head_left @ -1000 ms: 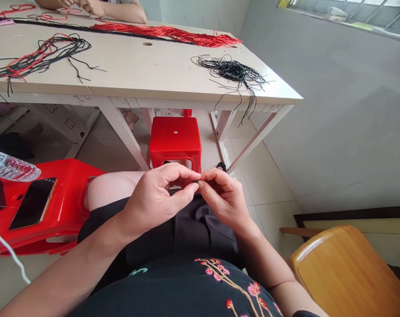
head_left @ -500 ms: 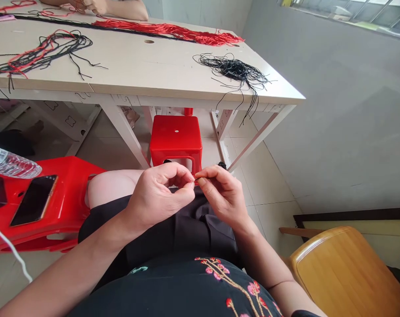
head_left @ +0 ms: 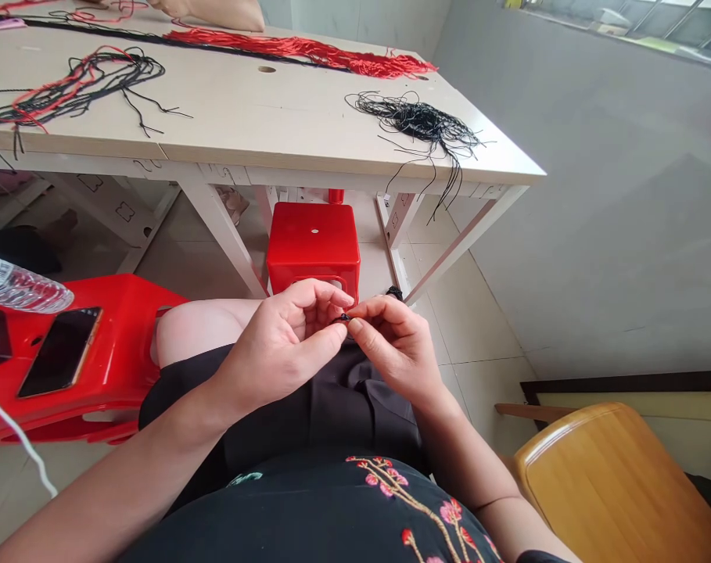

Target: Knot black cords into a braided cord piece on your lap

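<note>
My left hand point(head_left: 285, 344) and my right hand point(head_left: 396, 352) meet above my lap, fingertips close together. A small piece of black cord point(head_left: 342, 317) shows between them, pinched by the fingers of both hands. Most of it is hidden by my fingers, so its exact shape cannot be made out. A dark bundle of cord point(head_left: 395, 293) shows just beyond my right hand, partly hidden behind it.
Ahead stands a pale table point(head_left: 243, 117) bearing a red tassel bundle point(head_left: 296, 51) and a black cord tangle point(head_left: 419, 121). A co-worker's forearm point(head_left: 214, 12) lies at its far side. A red stool point(head_left: 313, 242) stands below, and another red stool point(head_left: 97, 367) holds a phone point(head_left: 60, 341).
My fingertips have shifted slightly around the small cord, and more of the black piece shows between them. The head view has tilted a little.
</note>
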Demonstrator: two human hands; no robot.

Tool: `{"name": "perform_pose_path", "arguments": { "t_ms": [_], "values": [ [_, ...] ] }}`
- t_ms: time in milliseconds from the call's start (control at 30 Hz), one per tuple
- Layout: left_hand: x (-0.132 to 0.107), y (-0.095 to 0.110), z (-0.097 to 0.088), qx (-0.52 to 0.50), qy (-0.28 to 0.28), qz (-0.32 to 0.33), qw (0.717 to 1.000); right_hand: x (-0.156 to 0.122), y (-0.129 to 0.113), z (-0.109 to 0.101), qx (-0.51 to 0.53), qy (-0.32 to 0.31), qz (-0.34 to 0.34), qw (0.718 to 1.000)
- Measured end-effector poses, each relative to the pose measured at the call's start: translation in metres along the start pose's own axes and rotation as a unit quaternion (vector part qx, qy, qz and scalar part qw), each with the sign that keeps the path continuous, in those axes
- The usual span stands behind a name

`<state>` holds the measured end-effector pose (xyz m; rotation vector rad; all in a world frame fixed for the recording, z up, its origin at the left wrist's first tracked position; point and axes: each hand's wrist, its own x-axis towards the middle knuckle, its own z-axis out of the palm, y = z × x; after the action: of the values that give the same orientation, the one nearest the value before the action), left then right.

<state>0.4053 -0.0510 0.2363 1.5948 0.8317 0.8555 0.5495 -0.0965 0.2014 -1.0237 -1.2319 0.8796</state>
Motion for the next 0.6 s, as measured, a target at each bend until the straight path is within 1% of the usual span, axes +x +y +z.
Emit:
{"name": "perform_pose_path", "arguments": {
  "t_ms": [133,233,333,400,467,533,600],
  "values": [
    [0.0024,-0.0006,0.0,0.05,-0.013,-0.004,0.999,-0.001,-0.0003,-0.0009,-0.105,0.001,-0.024,0.994],
    [0.0038,-0.0017,0.0008,0.118,0.002,0.013,0.993,-0.002,-0.0016,-0.0004,-0.186,-0.001,-0.054,0.981],
    [0.003,-0.003,0.0014,0.155,0.024,0.038,0.987,-0.0034,-0.0021,0.0,-0.218,0.018,-0.066,0.974],
    [0.0018,-0.0034,0.0007,0.149,0.029,0.036,0.988,-0.004,-0.0018,-0.0005,-0.211,0.033,-0.058,0.975],
    [0.0009,-0.0033,-0.0009,0.13,0.022,0.022,0.991,-0.0039,-0.0014,-0.0014,-0.174,0.03,-0.043,0.983],
    [0.0005,-0.0027,-0.003,0.104,0.006,0.004,0.995,-0.0031,-0.0011,-0.0019,-0.103,0.005,-0.011,0.995],
    [0.0003,-0.0017,-0.0048,0.073,-0.006,-0.014,0.997,-0.0021,-0.0009,-0.0016,-0.027,-0.013,0.03,0.999]
  ]
}}
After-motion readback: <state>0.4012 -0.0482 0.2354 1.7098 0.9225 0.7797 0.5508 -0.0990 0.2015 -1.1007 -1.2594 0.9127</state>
